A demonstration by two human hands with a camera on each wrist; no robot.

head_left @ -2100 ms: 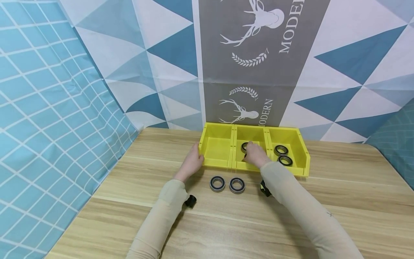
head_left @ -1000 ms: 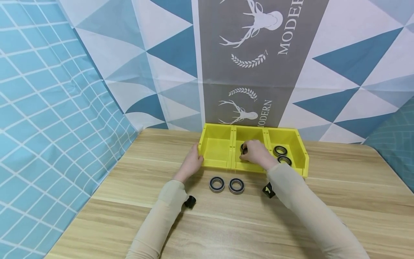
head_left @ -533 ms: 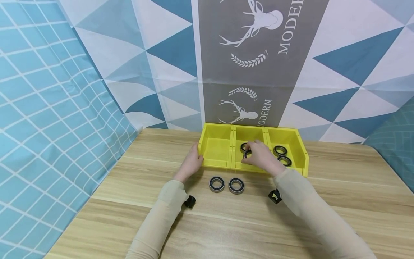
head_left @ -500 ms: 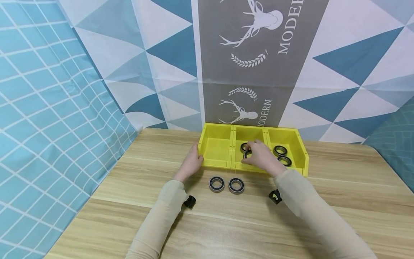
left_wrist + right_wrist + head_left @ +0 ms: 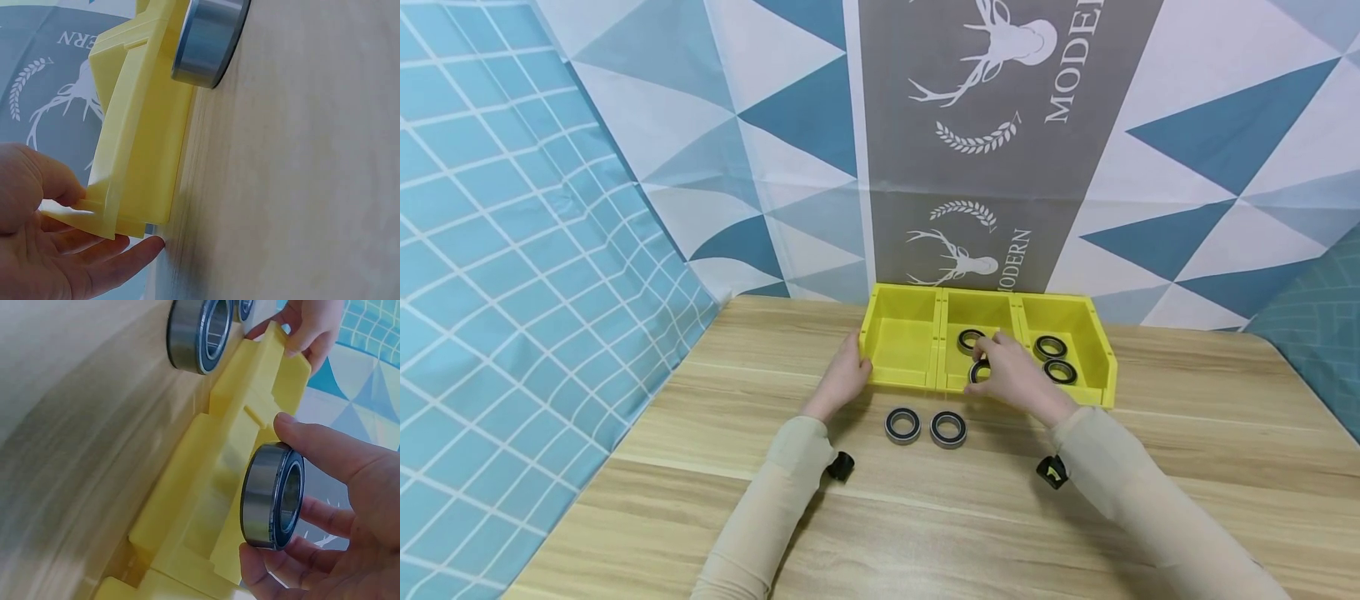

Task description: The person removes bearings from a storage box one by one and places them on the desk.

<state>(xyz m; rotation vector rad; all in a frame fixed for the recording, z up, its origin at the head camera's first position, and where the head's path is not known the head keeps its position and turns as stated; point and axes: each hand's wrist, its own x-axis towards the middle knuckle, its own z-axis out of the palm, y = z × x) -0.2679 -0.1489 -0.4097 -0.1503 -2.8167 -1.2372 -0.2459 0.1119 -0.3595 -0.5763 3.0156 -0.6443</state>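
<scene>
My right hand (image 5: 1011,371) pinches a ball bearing (image 5: 272,497), a steel ring with a black seal, between thumb and fingers over the front of the middle compartment. My left hand (image 5: 844,375) grips the left side wall of the yellow three-compartment bin (image 5: 904,342), thumb inside and fingers outside, as the left wrist view shows. Behind the held bearing another bearing (image 5: 970,341) lies in the middle compartment. Two more, an upper bearing (image 5: 1050,347) and a lower bearing (image 5: 1060,372), lie in the right compartment. The left compartment holds nothing.
On the wooden table (image 5: 880,533) in front of the bin lie two bearings side by side, a left bearing (image 5: 902,426) and a right bearing (image 5: 948,430). A patterned wall covering (image 5: 775,167) rises directly behind the bin.
My right hand has drawn back towards the front right, bringing the pinched bearing from beside the rear one to the front of the middle compartment. My left hand stays on the bin.
</scene>
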